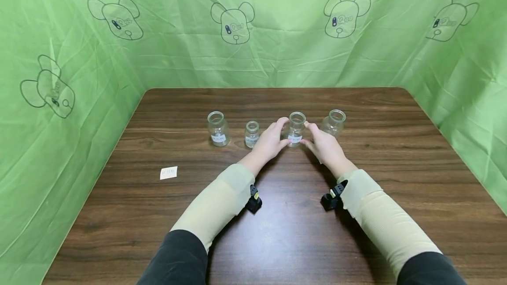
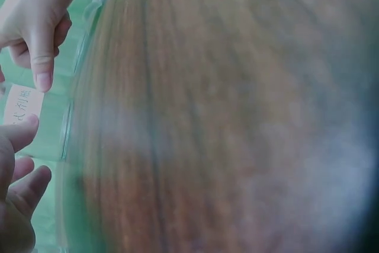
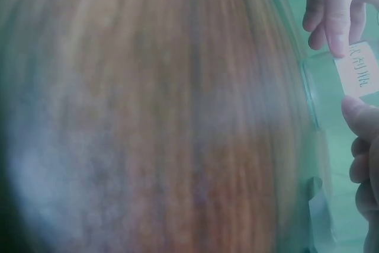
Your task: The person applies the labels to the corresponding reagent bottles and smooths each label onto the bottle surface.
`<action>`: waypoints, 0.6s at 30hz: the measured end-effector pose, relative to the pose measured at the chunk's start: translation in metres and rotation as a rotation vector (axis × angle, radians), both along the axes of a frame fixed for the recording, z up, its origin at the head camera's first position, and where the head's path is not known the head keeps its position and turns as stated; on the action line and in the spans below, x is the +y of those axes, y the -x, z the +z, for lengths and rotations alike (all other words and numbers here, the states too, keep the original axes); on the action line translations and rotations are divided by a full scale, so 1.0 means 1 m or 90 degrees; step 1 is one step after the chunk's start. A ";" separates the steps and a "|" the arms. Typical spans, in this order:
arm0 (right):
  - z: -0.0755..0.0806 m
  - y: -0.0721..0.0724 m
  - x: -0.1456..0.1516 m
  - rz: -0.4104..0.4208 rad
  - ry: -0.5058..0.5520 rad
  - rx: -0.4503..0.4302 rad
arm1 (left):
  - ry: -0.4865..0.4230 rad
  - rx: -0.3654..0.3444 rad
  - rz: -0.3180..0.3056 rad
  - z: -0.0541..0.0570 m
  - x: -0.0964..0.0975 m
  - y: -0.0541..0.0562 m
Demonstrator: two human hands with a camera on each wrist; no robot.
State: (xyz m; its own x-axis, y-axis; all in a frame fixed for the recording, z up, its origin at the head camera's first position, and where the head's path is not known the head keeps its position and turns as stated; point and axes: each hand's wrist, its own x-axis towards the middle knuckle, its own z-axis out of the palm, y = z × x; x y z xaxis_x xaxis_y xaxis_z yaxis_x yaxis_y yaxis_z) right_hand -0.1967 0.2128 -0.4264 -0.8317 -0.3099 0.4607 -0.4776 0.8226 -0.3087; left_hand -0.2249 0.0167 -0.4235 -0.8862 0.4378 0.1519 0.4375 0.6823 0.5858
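On the brown table [image 1: 119, 232], a glass jar [image 1: 296, 127] is standing upright; left hand [image 1: 271, 141] and right hand [image 1: 325, 147] are curving half-spread fingers around its sides, both thumbs pressing its white label [image 1: 295, 139]

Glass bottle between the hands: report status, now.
Left hand, right hand gripping glass bottle from either side, thumbs at its label. Upright on table. Close by: small bottle beside left hand, wider bottle partly behind right hand.

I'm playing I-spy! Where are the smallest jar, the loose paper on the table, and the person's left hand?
Smallest jar [image 1: 251, 134]: head view, on its glass body.
Loose paper [image 1: 168, 173]: head view, on its middle.
Left hand [image 1: 268, 142]: head view, on its back.
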 end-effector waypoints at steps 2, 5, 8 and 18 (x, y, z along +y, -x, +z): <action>0.001 -0.002 -0.001 -0.009 0.002 -0.027 | -0.010 -0.005 0.001 0.000 -0.001 -0.002; 0.003 -0.005 -0.001 -0.022 0.032 -0.075 | -0.039 -0.015 0.009 0.001 -0.003 -0.006; 0.006 -0.009 -0.001 -0.029 0.079 -0.111 | -0.077 -0.019 0.018 0.002 -0.006 -0.011; 0.016 -0.023 0.002 -0.042 0.161 -0.159 | -0.126 -0.022 0.012 0.017 -0.023 -0.027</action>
